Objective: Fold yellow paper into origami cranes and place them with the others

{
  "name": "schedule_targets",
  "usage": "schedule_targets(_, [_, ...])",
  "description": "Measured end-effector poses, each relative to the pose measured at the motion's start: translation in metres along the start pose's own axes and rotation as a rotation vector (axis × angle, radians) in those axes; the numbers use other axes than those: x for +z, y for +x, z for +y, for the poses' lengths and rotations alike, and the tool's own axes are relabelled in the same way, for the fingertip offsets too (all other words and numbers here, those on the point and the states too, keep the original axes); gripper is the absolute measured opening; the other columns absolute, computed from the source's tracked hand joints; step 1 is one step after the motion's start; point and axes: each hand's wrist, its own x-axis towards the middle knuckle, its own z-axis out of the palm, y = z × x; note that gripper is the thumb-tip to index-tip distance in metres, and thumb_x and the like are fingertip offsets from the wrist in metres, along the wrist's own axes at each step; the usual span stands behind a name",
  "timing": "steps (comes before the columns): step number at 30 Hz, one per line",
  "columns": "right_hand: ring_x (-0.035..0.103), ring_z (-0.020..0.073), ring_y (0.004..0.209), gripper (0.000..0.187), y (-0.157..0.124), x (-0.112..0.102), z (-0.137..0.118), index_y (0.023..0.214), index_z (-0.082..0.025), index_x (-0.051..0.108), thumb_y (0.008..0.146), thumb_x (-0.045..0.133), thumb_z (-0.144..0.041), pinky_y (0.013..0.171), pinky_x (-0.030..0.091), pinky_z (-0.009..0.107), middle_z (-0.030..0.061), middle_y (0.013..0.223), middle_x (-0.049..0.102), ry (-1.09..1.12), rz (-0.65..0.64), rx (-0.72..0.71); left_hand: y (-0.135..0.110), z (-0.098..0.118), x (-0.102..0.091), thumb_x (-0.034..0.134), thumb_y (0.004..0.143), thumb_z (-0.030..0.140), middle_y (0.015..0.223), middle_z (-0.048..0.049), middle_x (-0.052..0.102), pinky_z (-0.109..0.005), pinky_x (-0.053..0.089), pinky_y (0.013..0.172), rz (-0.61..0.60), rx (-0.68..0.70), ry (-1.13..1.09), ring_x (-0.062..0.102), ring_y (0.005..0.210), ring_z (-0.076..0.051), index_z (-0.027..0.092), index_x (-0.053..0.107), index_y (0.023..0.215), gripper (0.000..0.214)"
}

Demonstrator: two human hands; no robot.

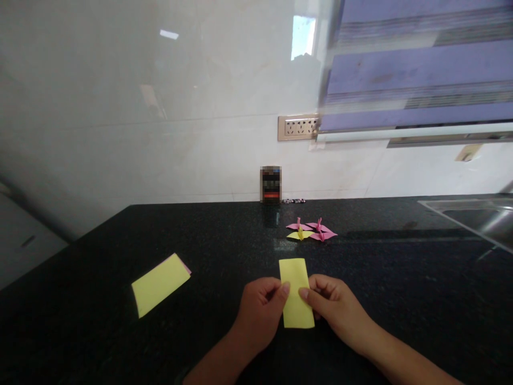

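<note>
A yellow sheet of paper, longer than it is wide, is held upright lengthwise above the dark counter. My left hand pinches its left edge, thumb on top. On the opposite edge my right hand grips it the same way, fingers curled behind the sheet. Past the hands stand several small folded paper cranes, pink and yellow, close together. Off to the left lies a stack of paper, yellow on top with a sliver of pink showing beneath.
A small dark box, its front blurred, stands against the wall beside a short patterned strip. The black counter meets a metal sink at right. Above are wall sockets and a purple blind.
</note>
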Motion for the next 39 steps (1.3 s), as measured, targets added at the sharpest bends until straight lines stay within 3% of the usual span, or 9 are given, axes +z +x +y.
schedule_targets(7, [0.041, 0.0082, 0.045, 0.027, 0.002, -0.002, -0.003, 0.060, -0.015, 0.057, 0.067, 0.059, -0.041, 0.044, 0.031, 0.020, -0.0029, 0.051, 0.050, -0.021, 0.093, -0.013, 0.001, 0.003, 0.002, 0.048, 0.071, 0.043, 0.050, 0.0002, 0.052, -0.020, 0.032, 0.045, 0.063, -0.032, -0.075, 0.044, 0.049, -0.011, 0.013, 0.059, 0.055, 0.036])
schedule_targets(20, [0.045, 0.0105, 0.050, 0.022, -0.001, -0.002, -0.003, 0.070, -0.016, 0.057, 0.076, 0.050, -0.036, 0.047, 0.035, 0.021, -0.0011, 0.057, 0.052, -0.018, 0.135, -0.040, 0.001, 0.001, 0.004, 0.043, 0.076, 0.039, 0.051, 0.0012, 0.048, -0.020, 0.033, 0.048, -0.019, 0.016, -0.071, 0.043, 0.050, -0.010, 0.012, 0.057, 0.057, 0.036])
schedule_targets(23, [0.046, 0.0121, 0.052, 0.021, 0.000, -0.009, -0.006, 0.071, -0.017, 0.055, 0.079, 0.044, -0.033, 0.048, 0.036, 0.023, 0.0001, 0.059, 0.052, -0.256, 0.162, -0.137, 0.003, 0.001, 0.004, 0.044, 0.076, 0.038, 0.057, -0.0017, 0.055, -0.022, 0.039, 0.053, -0.022, 0.014, -0.068, 0.050, 0.056, -0.013, 0.012, 0.059, 0.063, 0.033])
schedule_targets(25, [0.048, 0.0141, 0.058, 0.019, 0.000, -0.016, -0.010, 0.070, -0.017, 0.054, 0.081, 0.042, -0.028, 0.054, 0.037, 0.025, 0.0018, 0.063, 0.053, -0.549, 0.225, -0.310, 0.003, 0.000, 0.002, 0.048, 0.074, 0.035, 0.073, -0.0051, 0.059, -0.025, 0.043, 0.061, 0.077, 0.049, -0.035, 0.054, 0.068, -0.015, 0.013, 0.059, 0.083, 0.026])
schedule_targets(28, [0.048, 0.0179, 0.071, 0.015, -0.001, -0.023, -0.016, 0.077, -0.016, 0.056, 0.079, 0.041, -0.018, 0.066, 0.037, 0.031, 0.0061, 0.073, 0.056, -0.992, 0.119, -0.580, 0.002, 0.002, -0.005, 0.060, 0.066, 0.030, 0.109, -0.0105, 0.049, -0.037, 0.039, 0.082, 0.288, 0.304, 0.230, 0.045, 0.100, -0.022, 0.019, 0.042, 0.115, 0.054])
schedule_targets(30, [0.047, 0.0186, 0.074, 0.017, -0.004, -0.023, -0.020, 0.080, -0.015, 0.056, 0.078, 0.039, -0.012, 0.065, 0.037, 0.030, 0.0076, 0.077, 0.057, -1.179, -0.027, -0.645, 0.000, 0.006, -0.009, 0.058, 0.067, 0.028, 0.115, -0.0096, 0.045, -0.045, 0.029, 0.092, 0.233, 0.527, 0.488, 0.036, 0.110, -0.025, 0.022, 0.048, 0.111, 0.045])
schedule_targets(32, [0.047, 0.0188, 0.075, 0.019, -0.007, -0.019, -0.023, 0.083, -0.015, 0.056, 0.078, 0.039, -0.011, 0.064, 0.037, 0.029, 0.0070, 0.077, 0.057, -1.300, -0.133, -0.667, -0.003, 0.009, -0.011, 0.054, 0.071, 0.025, 0.112, -0.0085, 0.046, -0.045, 0.030, 0.092, 0.096, 0.641, 0.632, 0.035, 0.110, -0.025, 0.021, 0.057, 0.098, 0.027])
schedule_targets(34, [0.046, 0.0184, 0.073, 0.019, -0.009, -0.016, -0.023, 0.083, -0.016, 0.056, 0.080, 0.039, -0.011, 0.063, 0.037, 0.029, 0.0056, 0.076, 0.057, -1.356, -0.179, -0.680, -0.004, 0.012, -0.010, 0.051, 0.072, 0.020, 0.104, -0.0072, 0.051, -0.043, 0.033, 0.091, 0.023, 0.681, 0.688, 0.039, 0.107, -0.023, 0.019, 0.060, 0.086, 0.016])
schedule_targets(39, [0.044, 0.0180, 0.073, 0.017, -0.010, -0.013, -0.021, 0.083, -0.017, 0.054, 0.081, 0.038, -0.012, 0.062, 0.035, 0.029, 0.0038, 0.077, 0.056, -1.384, -0.209, -0.660, -0.005, 0.013, -0.006, 0.045, 0.075, 0.013, 0.096, -0.0060, 0.054, -0.041, 0.035, 0.089, 0.038, 0.732, 0.759, 0.042, 0.101, -0.020, 0.017, 0.058, 0.072, 0.014])
